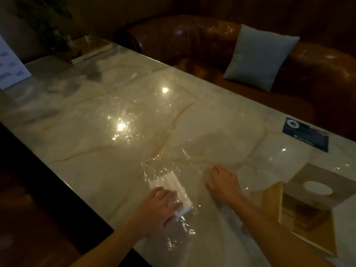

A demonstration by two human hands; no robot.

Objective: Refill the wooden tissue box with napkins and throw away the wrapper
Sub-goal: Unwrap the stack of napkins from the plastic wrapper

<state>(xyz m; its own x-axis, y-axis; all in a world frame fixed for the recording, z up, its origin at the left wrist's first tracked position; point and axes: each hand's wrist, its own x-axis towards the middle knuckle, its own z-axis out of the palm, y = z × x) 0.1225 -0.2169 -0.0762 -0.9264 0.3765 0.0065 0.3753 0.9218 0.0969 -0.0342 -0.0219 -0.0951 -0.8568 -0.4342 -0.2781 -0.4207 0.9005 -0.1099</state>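
A clear plastic wrapper (169,164) lies crumpled on the marble table (96,135) near its front edge. A white stack of napkins (173,185) sits inside it. My left hand (159,207) presses on the near end of the napkin stack through the plastic, fingers curled over it. My right hand (223,182) rests flat on the wrapper's right side, fingers spread. The wooden tissue box (316,209) lies tipped at the right, its oval slot facing up and its bottom panel hanging open toward me.
A dark blue card (306,133) lies near the table's far edge at the right. A brown leather sofa with a pale cushion (260,56) runs behind the table. A book (90,51) and a white sign (11,64) sit at the far left.
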